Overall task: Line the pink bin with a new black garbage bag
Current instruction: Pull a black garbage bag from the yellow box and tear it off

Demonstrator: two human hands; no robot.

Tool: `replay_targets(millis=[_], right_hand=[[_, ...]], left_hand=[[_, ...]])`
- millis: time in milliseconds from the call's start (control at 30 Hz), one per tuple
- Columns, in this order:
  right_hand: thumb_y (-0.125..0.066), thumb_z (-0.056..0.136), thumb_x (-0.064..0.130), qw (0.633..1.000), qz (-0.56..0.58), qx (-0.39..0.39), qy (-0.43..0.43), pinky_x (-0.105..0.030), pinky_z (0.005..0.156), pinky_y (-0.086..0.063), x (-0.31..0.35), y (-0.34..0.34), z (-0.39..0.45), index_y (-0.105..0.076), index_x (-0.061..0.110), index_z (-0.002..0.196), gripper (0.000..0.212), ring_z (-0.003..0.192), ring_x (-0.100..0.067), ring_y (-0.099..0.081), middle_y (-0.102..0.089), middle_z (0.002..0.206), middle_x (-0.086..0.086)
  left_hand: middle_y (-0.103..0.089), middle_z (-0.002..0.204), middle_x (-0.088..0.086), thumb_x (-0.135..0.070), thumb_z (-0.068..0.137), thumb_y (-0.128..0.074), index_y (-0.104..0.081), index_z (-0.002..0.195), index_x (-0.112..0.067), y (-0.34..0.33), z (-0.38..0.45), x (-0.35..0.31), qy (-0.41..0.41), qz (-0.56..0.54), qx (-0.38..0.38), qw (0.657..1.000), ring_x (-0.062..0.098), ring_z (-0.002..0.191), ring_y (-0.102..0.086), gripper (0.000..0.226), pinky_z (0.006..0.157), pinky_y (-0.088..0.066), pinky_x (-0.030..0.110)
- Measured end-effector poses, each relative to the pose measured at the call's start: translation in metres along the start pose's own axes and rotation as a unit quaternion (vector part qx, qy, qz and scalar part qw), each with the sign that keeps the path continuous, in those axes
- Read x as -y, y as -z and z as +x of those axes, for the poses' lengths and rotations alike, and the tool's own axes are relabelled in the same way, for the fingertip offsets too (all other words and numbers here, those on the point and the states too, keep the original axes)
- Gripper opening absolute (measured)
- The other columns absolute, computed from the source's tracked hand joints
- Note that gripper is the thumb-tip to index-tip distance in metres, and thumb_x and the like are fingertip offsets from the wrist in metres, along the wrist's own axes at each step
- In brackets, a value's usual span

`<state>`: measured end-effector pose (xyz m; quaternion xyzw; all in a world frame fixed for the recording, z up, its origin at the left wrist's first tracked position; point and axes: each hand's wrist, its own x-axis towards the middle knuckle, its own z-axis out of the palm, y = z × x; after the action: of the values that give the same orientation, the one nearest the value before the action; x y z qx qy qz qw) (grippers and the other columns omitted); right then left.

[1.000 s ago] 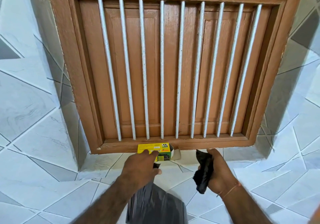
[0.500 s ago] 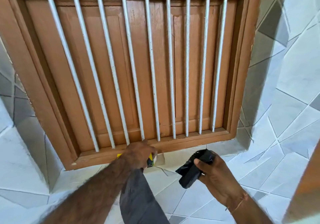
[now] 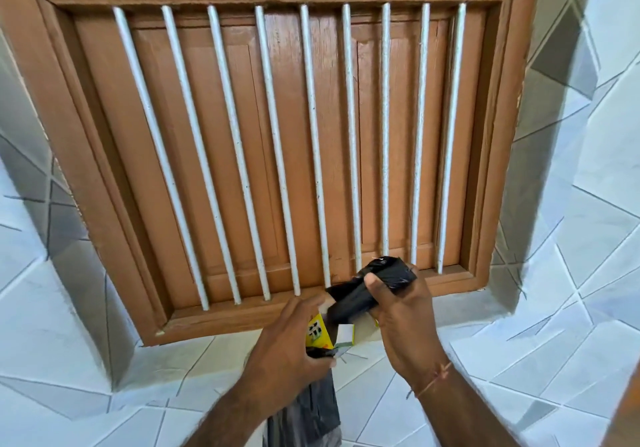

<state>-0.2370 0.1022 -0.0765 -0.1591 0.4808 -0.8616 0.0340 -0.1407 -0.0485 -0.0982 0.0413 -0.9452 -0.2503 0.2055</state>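
The roll of black garbage bags (image 3: 372, 289) sits in the right hand (image 3: 401, 311), tilted, its upper end raised toward the bottom of the window bars and its lower end pointing down into the open top of a yellow box (image 3: 327, 334). The right hand's fingers are wrapped around the roll, thumb across its front. A thin thread bracelet (image 3: 431, 382) circles the right wrist.

The left hand (image 3: 289, 346) is curled around the left side of the yellow box, holding it just below the window sill. From under the same hand a loose black garbage bag (image 3: 311, 415) hangs straight down to the bottom edge of the view, pinched against the box by the fingers.

Behind both hands is a brown wooden window frame (image 3: 104, 204) with closed wooden shutters and a row of white vertical bars (image 3: 313, 149). White and grey tiled wall (image 3: 571, 239) surrounds the frame. The pink bin is out of view.
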Motion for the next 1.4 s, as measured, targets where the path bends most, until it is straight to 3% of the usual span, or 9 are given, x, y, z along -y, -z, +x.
replay_targets(millis=[200,500,600,700,800,900,1033,1167,1400], right_hand=[[-0.075,0.080,0.007,0.978,-0.203,0.041,0.034,-0.010,0.066,-0.052,0.001,0.008,-0.013,-0.052,0.019,0.109,0.039,0.080,0.006,-0.065,-0.066,0.098,0.002],[-0.076,0.080,0.015,0.941,-0.302,0.092,0.120,-0.010,0.073,-0.051,-0.001,-0.011,-0.033,-0.046,0.036,0.101,0.043,0.091,0.001,-0.063,-0.063,0.097,0.015],[-0.058,0.085,0.057,0.873,-0.440,0.113,0.180,-0.020,0.090,-0.046,-0.004,-0.009,-0.035,-0.051,0.041,0.101,0.024,0.110,0.007,-0.051,-0.056,0.109,0.025],[-0.021,0.085,0.077,0.794,-0.553,0.143,0.208,-0.026,0.109,-0.016,-0.016,0.004,-0.041,-0.049,0.053,0.121,0.052,0.136,0.013,-0.010,-0.025,0.142,0.028],[-0.047,0.088,0.061,0.858,-0.473,0.117,0.162,-0.012,0.103,-0.027,-0.015,0.004,-0.045,-0.037,0.057,0.124,0.038,0.131,0.018,-0.025,-0.030,0.141,0.033],[-0.075,0.082,0.025,0.936,-0.342,0.050,0.061,-0.035,0.084,-0.058,-0.016,0.000,-0.039,-0.052,0.046,0.111,0.042,0.100,-0.009,-0.065,-0.065,0.110,0.017],[-0.069,0.085,0.006,0.957,-0.285,0.034,0.036,-0.045,0.062,-0.061,-0.011,-0.005,-0.040,-0.071,0.019,0.087,0.013,0.071,-0.030,-0.067,-0.075,0.079,-0.003],[-0.063,0.091,0.008,0.978,-0.205,-0.031,0.003,-0.024,0.048,-0.056,-0.014,-0.009,-0.042,-0.068,0.014,0.086,0.009,0.069,-0.024,-0.066,-0.072,0.081,-0.009],[-0.066,0.086,0.041,0.952,-0.285,0.087,0.070,-0.039,0.075,-0.061,-0.018,-0.011,-0.057,-0.066,0.034,0.098,0.014,0.089,-0.020,-0.069,-0.072,0.094,0.010]], left_hand=[[-0.036,0.135,-0.025,-0.049,0.067,-0.078,-0.027,0.134,-0.050,0.005,-0.009,0.006,0.023,0.021,-0.008,0.999,0.006,0.116,-0.047,0.084,0.098,-0.049,0.031],[-0.036,0.134,-0.023,-0.046,0.072,-0.076,-0.024,0.136,-0.047,0.002,-0.012,-0.011,0.016,0.016,-0.019,1.000,0.004,0.116,-0.047,0.083,0.099,-0.049,0.024],[-0.038,0.130,-0.025,-0.047,0.071,-0.077,-0.027,0.136,-0.047,0.009,-0.013,-0.012,0.012,-0.004,-0.033,0.999,0.002,0.115,-0.047,0.081,0.094,-0.045,0.015],[-0.040,0.130,-0.024,-0.045,0.071,-0.077,-0.028,0.135,-0.047,0.016,-0.015,-0.010,0.008,-0.016,-0.042,0.999,0.003,0.116,-0.047,0.080,0.092,-0.045,0.013],[-0.039,0.133,-0.023,-0.043,0.069,-0.080,-0.027,0.132,-0.051,0.020,-0.017,-0.010,0.012,-0.028,-0.043,0.999,0.001,0.118,-0.046,0.082,0.094,-0.047,0.015],[-0.034,0.133,-0.032,-0.045,0.067,-0.080,-0.019,0.132,-0.056,0.022,-0.021,-0.012,0.008,-0.020,-0.036,0.999,0.001,0.118,-0.045,0.090,0.097,-0.045,0.018],[-0.032,0.122,-0.036,-0.049,0.066,-0.078,-0.023,0.129,-0.057,0.020,-0.023,-0.013,0.006,-0.023,-0.030,0.999,-0.001,0.113,-0.045,0.085,0.096,-0.043,0.016],[-0.042,0.115,-0.027,-0.049,0.064,-0.079,-0.041,0.114,-0.050,0.019,-0.024,-0.013,0.005,-0.045,-0.033,0.998,0.002,0.106,-0.050,0.063,0.090,-0.052,0.025],[-0.042,0.111,-0.020,-0.046,0.069,-0.078,-0.042,0.115,-0.050,0.023,-0.026,-0.011,0.008,0.001,-0.048,0.999,0.007,0.101,-0.053,0.059,0.084,-0.054,0.026]])
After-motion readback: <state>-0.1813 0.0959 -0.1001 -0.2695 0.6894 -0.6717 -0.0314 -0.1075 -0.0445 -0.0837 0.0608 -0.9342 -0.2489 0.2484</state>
